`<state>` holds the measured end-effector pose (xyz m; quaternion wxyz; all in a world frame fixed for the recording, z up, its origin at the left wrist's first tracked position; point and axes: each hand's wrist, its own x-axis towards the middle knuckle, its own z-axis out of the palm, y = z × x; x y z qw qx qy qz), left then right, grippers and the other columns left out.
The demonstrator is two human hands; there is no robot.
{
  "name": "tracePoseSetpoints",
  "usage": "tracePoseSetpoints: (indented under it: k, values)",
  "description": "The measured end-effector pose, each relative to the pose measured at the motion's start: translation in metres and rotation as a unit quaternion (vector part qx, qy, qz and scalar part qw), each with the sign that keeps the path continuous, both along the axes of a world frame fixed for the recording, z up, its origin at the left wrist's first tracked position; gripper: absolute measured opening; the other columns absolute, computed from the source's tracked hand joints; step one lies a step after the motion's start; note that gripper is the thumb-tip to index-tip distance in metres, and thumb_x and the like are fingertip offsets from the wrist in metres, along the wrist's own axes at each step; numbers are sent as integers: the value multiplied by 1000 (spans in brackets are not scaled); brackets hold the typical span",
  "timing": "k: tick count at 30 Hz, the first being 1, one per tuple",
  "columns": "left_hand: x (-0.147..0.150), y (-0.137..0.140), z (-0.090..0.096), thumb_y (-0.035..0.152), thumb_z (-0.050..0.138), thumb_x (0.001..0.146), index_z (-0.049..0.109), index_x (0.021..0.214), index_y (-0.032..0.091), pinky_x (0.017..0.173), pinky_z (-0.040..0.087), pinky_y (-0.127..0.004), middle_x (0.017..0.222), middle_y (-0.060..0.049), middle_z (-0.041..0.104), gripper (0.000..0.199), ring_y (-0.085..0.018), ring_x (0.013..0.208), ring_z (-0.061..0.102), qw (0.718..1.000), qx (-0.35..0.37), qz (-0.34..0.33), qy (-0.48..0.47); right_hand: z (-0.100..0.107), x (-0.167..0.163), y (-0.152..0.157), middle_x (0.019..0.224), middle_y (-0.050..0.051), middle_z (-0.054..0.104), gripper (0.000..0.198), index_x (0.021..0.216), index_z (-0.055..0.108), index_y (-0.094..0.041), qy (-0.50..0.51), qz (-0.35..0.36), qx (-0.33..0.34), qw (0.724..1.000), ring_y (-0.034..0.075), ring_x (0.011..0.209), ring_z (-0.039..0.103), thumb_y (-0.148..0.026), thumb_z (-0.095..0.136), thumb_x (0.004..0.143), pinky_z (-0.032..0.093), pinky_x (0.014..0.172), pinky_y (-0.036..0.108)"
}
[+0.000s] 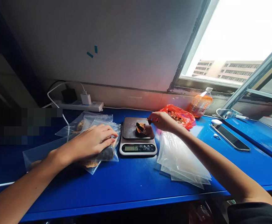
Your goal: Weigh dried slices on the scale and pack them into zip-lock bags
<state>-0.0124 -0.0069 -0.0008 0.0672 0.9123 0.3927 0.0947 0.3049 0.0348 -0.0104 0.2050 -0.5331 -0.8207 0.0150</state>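
On the brown plate of a white digital scale [138, 149] sit dark brown, bark-like dried pieces [141, 128], with pale dust around them. The display appears to read 9.2. My right hand [161, 120] is at the plate's right edge, fingertips pinched on a small dark dried piece [149, 121]. My left hand [97, 138] lies with fingers extended over clear zip bags [94, 168] left of the scale. Brown and dark pieces show inside those bags. Flat clear bags [181, 158] lie stacked right of the scale, under my right forearm.
Behind my right hand, a red plastic bag [188, 118] holds more brown pieces. An orange drink bottle [201, 102] stands beside it. A phone [230, 137] and a white earbud case [216, 122] lie at right. A power strip [91, 106] with cables runs along the wall.
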Motion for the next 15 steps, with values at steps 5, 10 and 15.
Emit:
tracePoseSetpoints:
  k: [5, 10, 15]
  values:
    - [0, 0, 0, 47, 37, 95, 66, 110, 27, 90, 44, -36, 113, -4, 66, 39, -24, 104, 58, 1000, -7, -4, 10, 8, -10, 2, 91, 3, 73, 27, 95, 71, -20, -19, 75, -27, 997, 13, 77, 66, -6, 52, 82, 47, 71, 23]
    - [2, 0, 2, 47, 34, 95, 66, 111, 25, 91, 44, -36, 113, -4, 66, 41, -24, 104, 59, 1000, -3, -7, 24, 15, 36, -34, 95, 6, 70, 19, 94, 68, -19, 12, 17, 71, 997, 17, 82, 64, -20, 50, 88, 47, 74, 27]
    - [-10, 1, 10, 48, 41, 93, 63, 119, 27, 94, 45, -35, 122, -4, 64, 40, -25, 110, 58, 998, -53, 9, 44, 0, 93, -63, 80, 4, 68, 11, 84, 64, -19, -67, -96, -125, 985, 16, 68, 61, -25, 54, 85, 44, 60, 26]
